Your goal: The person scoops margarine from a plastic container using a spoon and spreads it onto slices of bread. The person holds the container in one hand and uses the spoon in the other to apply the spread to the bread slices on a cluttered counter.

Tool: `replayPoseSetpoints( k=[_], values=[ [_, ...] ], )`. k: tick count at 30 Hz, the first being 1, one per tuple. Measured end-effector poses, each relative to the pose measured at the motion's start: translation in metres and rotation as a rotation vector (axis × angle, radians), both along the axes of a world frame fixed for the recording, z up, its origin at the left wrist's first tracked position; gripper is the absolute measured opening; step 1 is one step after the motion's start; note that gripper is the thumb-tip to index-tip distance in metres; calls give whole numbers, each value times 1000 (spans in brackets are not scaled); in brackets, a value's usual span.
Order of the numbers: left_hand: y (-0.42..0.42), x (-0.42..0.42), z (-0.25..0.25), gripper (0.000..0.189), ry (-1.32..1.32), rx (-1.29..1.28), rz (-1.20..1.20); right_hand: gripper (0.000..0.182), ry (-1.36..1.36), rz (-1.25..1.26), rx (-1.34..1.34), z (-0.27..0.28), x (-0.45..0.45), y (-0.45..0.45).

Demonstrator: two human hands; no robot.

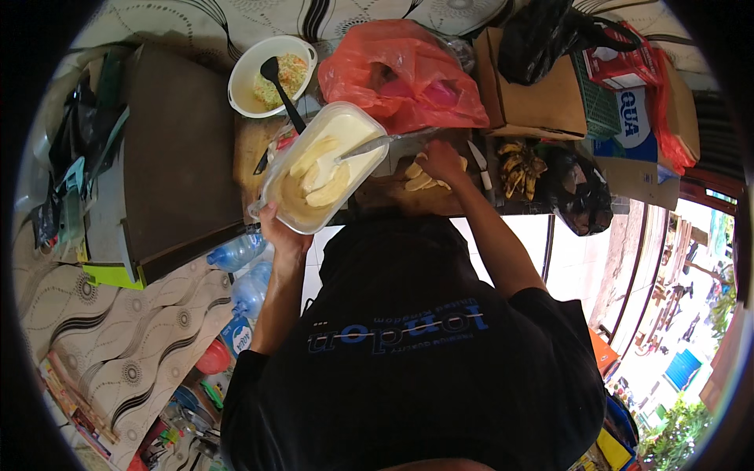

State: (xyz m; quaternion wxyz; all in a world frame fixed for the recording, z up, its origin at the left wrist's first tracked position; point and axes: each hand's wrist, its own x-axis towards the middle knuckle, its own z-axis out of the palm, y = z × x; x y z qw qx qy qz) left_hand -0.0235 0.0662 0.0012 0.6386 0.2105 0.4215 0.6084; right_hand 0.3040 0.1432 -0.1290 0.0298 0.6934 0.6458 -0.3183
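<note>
My left hand (284, 232) grips the lower left corner of a clear plastic container (377, 123), tilted above the table. Inside it is pale batter (353, 126) with several peeled banana pieces (327, 191) and a metal spoon (365, 147) whose handle rests over the right rim. My right hand (442, 162) is down among flattened banana pieces (419, 181) on a wooden cutting board (383, 197). Its fingertips are partly hidden, so whether they pinch a piece is unclear. Just right of that hand lies a knife (486, 179) with a pale handle.
Behind the container stands a white basin (238, 97) of shredded vegetables with a black ladle (283, 91). A red plastic bag (406, 76) fills the back. Ripe bananas (518, 171), a black bag (580, 197) and cardboard boxes (530, 106) crowd the right; a dark cabinet (182, 159) stands left.
</note>
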Motion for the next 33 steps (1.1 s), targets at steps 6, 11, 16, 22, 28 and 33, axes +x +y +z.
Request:
replayPoseSetpoints(
  k=[6,11,16,22,28,33],
  values=[
    [10,12,-3,73,49,-27,-13,28,-9,124,312,78,4,-25],
    [14,17,-14,72,-153,38,-115,24,85,234,404,216,8,-39],
    [18,33,-19,68,-195,49,-185,19,137,383,440,322,-4,-43],
    [18,54,-9,63,-237,66,-253,21,77,582,703,344,-22,-20],
    [15,61,1,63,-255,39,-255,25,-20,646,631,319,-36,12],
    [16,60,11,66,-255,42,-253,25,-47,654,530,302,-39,25]
  ],
)
